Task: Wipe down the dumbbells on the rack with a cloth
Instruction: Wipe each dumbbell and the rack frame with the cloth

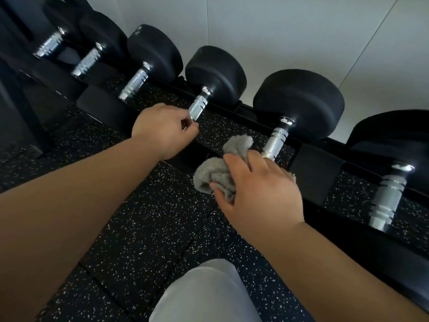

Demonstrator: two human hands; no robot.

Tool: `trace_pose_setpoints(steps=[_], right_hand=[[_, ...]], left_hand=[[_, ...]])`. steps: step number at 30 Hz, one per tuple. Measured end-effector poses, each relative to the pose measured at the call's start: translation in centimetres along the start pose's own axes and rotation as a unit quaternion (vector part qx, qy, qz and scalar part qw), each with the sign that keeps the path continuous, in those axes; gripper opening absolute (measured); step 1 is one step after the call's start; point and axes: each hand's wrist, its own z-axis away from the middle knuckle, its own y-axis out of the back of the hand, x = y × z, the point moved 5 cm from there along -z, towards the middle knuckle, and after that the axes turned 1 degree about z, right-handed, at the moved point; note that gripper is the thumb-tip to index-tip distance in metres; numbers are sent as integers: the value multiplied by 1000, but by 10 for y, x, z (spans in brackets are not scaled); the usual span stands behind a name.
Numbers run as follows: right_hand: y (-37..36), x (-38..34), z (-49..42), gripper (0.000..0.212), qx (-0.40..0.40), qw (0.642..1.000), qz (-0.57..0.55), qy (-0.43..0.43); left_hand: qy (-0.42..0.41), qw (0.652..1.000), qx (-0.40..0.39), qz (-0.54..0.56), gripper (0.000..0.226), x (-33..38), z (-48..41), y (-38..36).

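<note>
The left hand (160, 130) was curled round the near end of a chrome dumbbell handle (198, 105), probably so that the weight was steadied for wiping. A grey cloth (218, 173) was clamped, bunched, under the fingers of the right hand (257, 189), spilling out past the fingertips, just beside the next handle (275, 141). It was seen to be fluffy and crumpled.

Matt rubber dumbbells (216, 73), knurled chrome handles (197, 107), fluffy cloth (216, 170)
</note>
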Motion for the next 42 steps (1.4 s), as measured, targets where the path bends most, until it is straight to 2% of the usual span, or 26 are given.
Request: trace_pose_setpoints(steps=[4, 8, 11, 14, 17, 20, 23, 27, 29, 31, 33, 35, 37, 38, 40, 42], right_hand=[[-4, 31, 36, 70, 3, 998, -63, 4], [-5, 37, 62, 79, -40, 991, -102, -75], [3, 11, 38, 71, -57, 987, -78, -130], [3, -11, 6, 61, -68, 991, -37, -112], [2, -8, 6, 49, -28, 995, -66, -69], [1, 19, 32, 56, -16, 993, -110, -50], [0, 33, 55, 72, -53, 980, -132, -140], [0, 9, 37, 73, -79, 958, -130, -244], [2, -5, 12, 67, -76, 969, -78, -221], [2, -16, -4, 56, -63, 984, -49, -160], [4, -17, -7, 47, -46, 990, -58, -121], [3, -4, 5, 49, -34, 990, -89, -104], [3, 18, 30, 58, -54, 980, -121, -148], [3, 30, 43, 60, -64, 966, -147, -202], [3, 44, 61, 61, -60, 915, -212, -339], [-4, 39, 60, 61, -38, 863, -255, -434]], left_hand=[[20, 999, -16, 22, 38, -4, -2, -2], [34, 998, -38, 35, 40, -5, -4, 0], [36, 997, -49, 36, 45, 0, -3, 4], [47, 997, -63, 24, 46, 3, -3, 5], [57, 996, -66, 27, 45, 3, -3, 7], [61, 995, -66, 34, 44, 2, -2, 7], [60, 995, -69, 28, 43, 1, -3, 6], [61, 995, -75, 10, 46, 1, -5, 5], [60, 995, -77, -2, 46, 1, -5, 5], [55, 996, -76, -12, 46, 4, -6, 4], [51, 996, -77, -10, 46, 3, -6, 3], [54, 996, -74, -12, 46, 1, -7, 3], [53, 995, -78, -15, 47, 0, -8, 2], [47, 996, -79, -13, 48, 1, -7, 2], [34, 996, -77, -12, 46, 3, -9, 3], [28, 997, -76, -11, 43, 1, -10, 1]])
